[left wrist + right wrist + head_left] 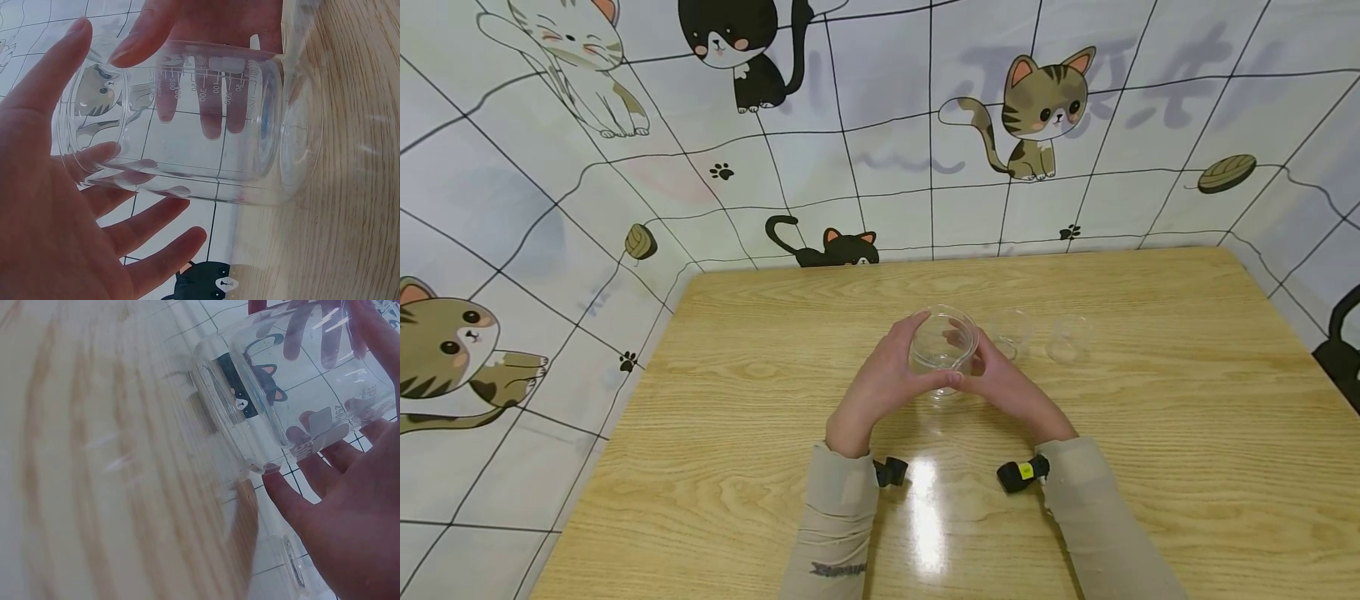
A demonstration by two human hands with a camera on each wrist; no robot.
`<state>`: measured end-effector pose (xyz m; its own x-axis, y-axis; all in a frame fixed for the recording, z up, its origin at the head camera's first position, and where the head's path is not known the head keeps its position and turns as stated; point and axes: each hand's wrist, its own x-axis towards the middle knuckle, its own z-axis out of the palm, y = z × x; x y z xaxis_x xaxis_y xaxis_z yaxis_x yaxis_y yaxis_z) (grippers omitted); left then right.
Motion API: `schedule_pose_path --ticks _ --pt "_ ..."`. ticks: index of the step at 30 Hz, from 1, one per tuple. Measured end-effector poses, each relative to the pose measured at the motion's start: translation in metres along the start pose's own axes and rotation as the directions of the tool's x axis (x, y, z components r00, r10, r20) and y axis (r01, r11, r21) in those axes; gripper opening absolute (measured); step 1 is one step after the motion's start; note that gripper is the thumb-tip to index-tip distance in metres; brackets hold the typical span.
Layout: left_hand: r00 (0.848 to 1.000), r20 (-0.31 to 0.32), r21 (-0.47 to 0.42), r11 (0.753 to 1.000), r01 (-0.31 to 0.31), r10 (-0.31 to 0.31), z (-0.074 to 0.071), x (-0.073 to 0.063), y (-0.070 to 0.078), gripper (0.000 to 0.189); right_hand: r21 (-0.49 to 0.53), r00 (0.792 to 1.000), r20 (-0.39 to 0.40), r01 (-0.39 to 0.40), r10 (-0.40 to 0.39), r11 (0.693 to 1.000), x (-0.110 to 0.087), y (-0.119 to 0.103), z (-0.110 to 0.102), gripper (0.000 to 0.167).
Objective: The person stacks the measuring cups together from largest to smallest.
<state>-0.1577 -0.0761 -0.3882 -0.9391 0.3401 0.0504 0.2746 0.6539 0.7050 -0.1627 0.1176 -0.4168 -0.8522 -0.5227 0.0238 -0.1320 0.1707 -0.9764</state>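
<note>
A clear glass beaker with a printed white scale is upright between my two hands, over the middle of the table. My left hand holds its left side, thumb in front and fingers reaching behind. From the right, my right hand grips it with fingers spread round the wall. Both thumbs come close together at the front. The scale shows through the glass in the left wrist view. Doubled outlines appear near the base; I cannot tell whether the beaker touches the table.
Two more clear glass vessels stand to the right of the beaker, a nearer one and a farther one. The wood-grain table ends at a cloth backdrop printed with cats and grid lines.
</note>
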Motion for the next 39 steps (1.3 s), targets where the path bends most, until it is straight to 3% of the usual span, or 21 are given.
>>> schedule_pose_path --ticks 27,35,39 --pt "1.000 -0.012 0.013 1.000 -0.022 0.022 -0.001 0.000 -0.001 0.097 -0.001 1.000 0.002 -0.004 0.004 1.000 -0.001 -0.005 0.001 0.077" --pt "0.997 -0.012 0.049 0.996 -0.076 0.077 -0.002 -0.001 -0.003 0.097 0.030 1.000 0.002 0.013 -0.013 0.999 0.001 0.001 0.001 0.081" --pt "0.995 -0.019 0.071 0.992 -0.101 0.103 -0.001 0.000 -0.005 0.094 0.005 1.000 -0.010 0.005 -0.005 1.000 0.004 0.014 -0.001 0.079"
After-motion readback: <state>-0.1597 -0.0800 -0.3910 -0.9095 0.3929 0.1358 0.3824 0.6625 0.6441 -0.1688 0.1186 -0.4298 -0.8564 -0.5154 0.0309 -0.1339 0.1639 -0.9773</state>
